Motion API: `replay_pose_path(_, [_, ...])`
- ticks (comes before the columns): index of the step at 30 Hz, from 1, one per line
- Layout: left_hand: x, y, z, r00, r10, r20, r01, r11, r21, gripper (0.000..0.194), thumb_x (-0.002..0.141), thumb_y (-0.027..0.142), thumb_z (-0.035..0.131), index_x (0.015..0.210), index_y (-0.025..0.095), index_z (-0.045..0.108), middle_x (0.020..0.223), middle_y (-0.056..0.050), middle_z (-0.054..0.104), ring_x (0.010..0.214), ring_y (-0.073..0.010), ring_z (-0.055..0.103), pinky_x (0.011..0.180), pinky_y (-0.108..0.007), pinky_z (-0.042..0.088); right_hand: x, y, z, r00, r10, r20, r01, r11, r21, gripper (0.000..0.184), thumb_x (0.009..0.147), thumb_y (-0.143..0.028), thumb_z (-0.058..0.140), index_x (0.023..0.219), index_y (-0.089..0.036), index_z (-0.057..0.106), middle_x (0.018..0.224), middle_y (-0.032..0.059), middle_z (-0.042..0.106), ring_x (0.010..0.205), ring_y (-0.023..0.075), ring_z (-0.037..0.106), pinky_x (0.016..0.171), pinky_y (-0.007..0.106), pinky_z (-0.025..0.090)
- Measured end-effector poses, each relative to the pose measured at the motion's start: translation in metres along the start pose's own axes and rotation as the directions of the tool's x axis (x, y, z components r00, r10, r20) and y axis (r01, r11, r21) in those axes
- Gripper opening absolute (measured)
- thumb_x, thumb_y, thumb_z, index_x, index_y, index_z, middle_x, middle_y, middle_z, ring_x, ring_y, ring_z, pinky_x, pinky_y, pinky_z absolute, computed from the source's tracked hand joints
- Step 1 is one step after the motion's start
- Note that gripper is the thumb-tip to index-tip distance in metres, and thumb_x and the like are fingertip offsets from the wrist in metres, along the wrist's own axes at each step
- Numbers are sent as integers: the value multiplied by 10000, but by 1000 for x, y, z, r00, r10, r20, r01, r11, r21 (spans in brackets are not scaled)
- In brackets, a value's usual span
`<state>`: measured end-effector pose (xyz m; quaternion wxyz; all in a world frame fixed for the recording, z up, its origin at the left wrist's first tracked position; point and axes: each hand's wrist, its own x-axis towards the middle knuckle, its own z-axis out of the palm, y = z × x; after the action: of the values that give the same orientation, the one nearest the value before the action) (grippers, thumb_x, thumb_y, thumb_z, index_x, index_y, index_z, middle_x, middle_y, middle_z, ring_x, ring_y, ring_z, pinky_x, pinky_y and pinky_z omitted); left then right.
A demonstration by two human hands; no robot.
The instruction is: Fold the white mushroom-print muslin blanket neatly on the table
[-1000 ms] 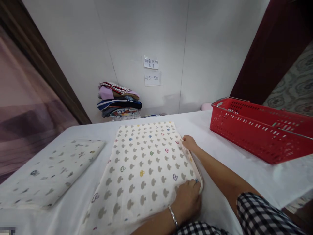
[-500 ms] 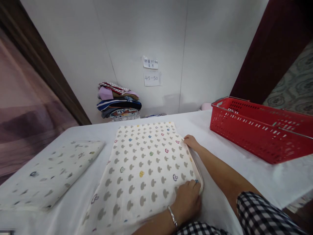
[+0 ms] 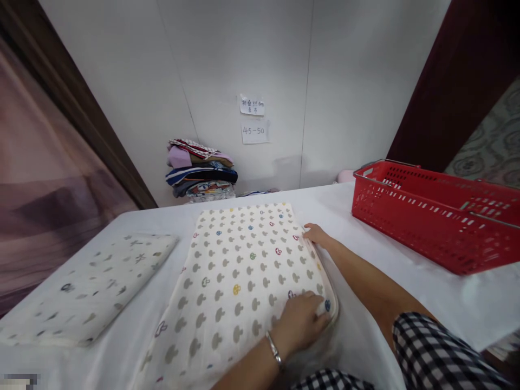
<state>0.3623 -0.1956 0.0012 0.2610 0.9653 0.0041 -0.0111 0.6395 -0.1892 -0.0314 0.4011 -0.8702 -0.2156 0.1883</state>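
Head view: the mushroom-print cloth (image 3: pixel 239 262) lies on the counter (image 3: pixel 325 208); the left hand (image 3: pixel 299 323) rests loosely atop, the right hand (image 3: pixel 318 236) pinches its edge; gentle, even tension should prevent creases.

There are two hands, one left hand (image 3: pixel 300 320) and one right hand (image 3: pixel 319 236), and one silver bracelet (image 3: pixel 273 348). Printed cloths number two: one mushroom-print cloth (image 3: pixel 252 271), one leaf-print cloth (image 3: pixel 91 295). There is one red shopping basket (image 3: pixel 406 228), two paper signs (image 3: pixel 252 105) and one fabric stack (image 3: pixel 203 176), its layers too crowded to count.
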Motion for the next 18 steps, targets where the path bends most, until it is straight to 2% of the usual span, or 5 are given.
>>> replay_pose_path(4, [10, -22, -32, 987, -158, -16, 159, 985, 61, 369, 833, 436, 438, 1106, 227, 572, 1112, -38, 605, 996, -213, 556, 863, -326, 409, -4, 0, 1, 994, -107, -32, 105, 993, -47, 510, 624, -78, 571, 1127, -163, 574, 804, 22, 638, 756, 156, 575, 677, 234, 419])
replay_pose_path(7, [33, -40, -51, 969, -241, -62, 246, 965, 91, 381, 829, 433, 445, 1113, 223, 586, 1136, -38, 608, 1037, -219, 547, 889, -329, 401, -8, 1, 2, 984, -169, -63, 164, 984, -69, 500, 634, -69, 544, 1117, -191, 579, 855, 14, 642, 794, 155, 570, 718, 237, 418])
replay_pose_path(12, [96, -65, -69, 936, -338, -103, 336, 941, -39, 282, 813, 369, 500, 999, 220, 651, 1022, -30, 664, 957, -184, 586, 822, -260, 428, -14, 6, 9, 965, -240, -107, 236, 971, -47, 519, 695, -135, 515, 1209, -205, 512, 1004, 14, 629, 715, 116, 560, 704, 234, 434])
replay_pose_path(15, [138, -80, -74, 907, -396, -140, 380, 916, -130, 255, 836, 329, 466, 893, 201, 680, 950, -34, 685, 900, -166, 602, 783, -230, 433, -14, 14, 13, 957, -261, -126, 261, 965, -20, 526, 718, -176, 503, 1242, -211, 475, 1020, 9, 629, 660, 100, 551, 686, 234, 443])
replay_pose_path(18, [175, -95, -75, 878, -449, -167, 427, 891, -152, 278, 849, 306, 429, 884, 185, 677, 956, -45, 686, 893, -161, 605, 767, -224, 432, -12, 22, 17, 950, -274, -147, 277, 961, -3, 535, 729, -204, 496, 1262, -210, 450, 1037, 13, 626, 659, 98, 552, 690, 240, 449])
